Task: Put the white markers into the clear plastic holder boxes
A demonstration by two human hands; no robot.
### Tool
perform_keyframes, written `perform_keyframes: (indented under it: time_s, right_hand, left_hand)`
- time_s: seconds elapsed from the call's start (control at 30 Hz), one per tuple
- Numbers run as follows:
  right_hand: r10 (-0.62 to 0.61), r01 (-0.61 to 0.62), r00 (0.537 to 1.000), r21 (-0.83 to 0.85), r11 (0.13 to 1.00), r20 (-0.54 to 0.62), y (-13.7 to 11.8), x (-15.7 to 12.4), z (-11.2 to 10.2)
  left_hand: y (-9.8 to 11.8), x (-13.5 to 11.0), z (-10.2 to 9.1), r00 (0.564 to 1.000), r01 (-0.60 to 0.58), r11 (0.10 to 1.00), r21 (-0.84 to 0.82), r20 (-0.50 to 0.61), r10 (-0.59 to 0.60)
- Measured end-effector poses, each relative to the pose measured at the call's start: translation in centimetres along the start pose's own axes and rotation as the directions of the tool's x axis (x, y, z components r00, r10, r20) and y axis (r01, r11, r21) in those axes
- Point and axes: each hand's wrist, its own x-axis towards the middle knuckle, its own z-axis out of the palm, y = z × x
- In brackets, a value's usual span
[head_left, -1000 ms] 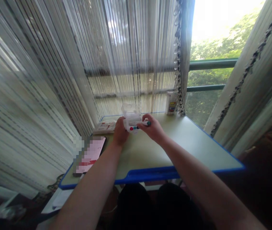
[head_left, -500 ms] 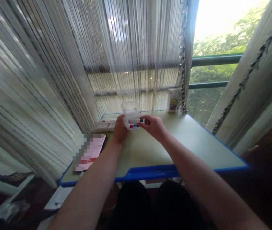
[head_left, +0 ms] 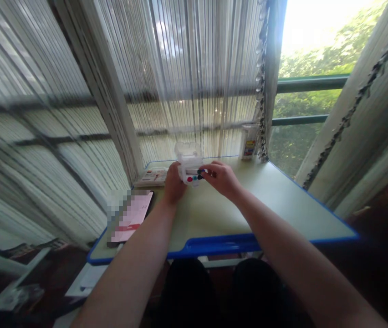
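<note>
My left hand point(head_left: 175, 186) is wrapped round the left side of a clear plastic case point(head_left: 189, 151), whose lid stands raised at the back. Round coloured ends show at the case's front: a pink one point(head_left: 190, 179), a teal one point(head_left: 195, 178) and a dark one. My right hand point(head_left: 222, 177) pinches the dark end of a white-bodied marker point(head_left: 191, 171) between thumb and fingers. That marker lies sideways at the case's opening, above the coloured ends. Whether it rests on the things inside is too small to tell.
On the left of the blue-edged desk point(head_left: 211, 214) lies a tablet-like device point(head_left: 135, 212) with a pink screen, partly blurred. Behind it is a flat printed package point(head_left: 151, 176). A clear container with a label point(head_left: 248, 146) stands at the back right, by the curtain point(head_left: 194, 68).
The marker in my right hand has shifted slightly, its dark end now closer to the case. My left hand keeps its hold on the case. The view has turned slightly.
</note>
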Motion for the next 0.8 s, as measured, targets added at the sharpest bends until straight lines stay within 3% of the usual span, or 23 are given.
perform_keyframes:
  time_s: [0.53,0.7,0.8]
  right_hand:
    - [-0.029,0.030,0.998,0.024,0.999,-0.058,0.4,-0.5,0.8]
    - [0.126,-0.154,0.969,-0.119,0.981,-0.215,2.2,-0.5,1.1]
    - [0.245,-0.274,0.961,-0.304,0.912,-0.129,4.2,-0.3,1.6]
  left_hand:
    - [0.6,-0.2,-0.3,1.000,0.005,1.000,0.024,-0.016,-0.004]
    - [0.2,0.2,-0.3,0.985,0.126,0.991,0.035,-0.123,-0.121]
    - [-0.6,0.6,-0.4,0.956,0.203,0.979,0.006,-0.216,-0.197]
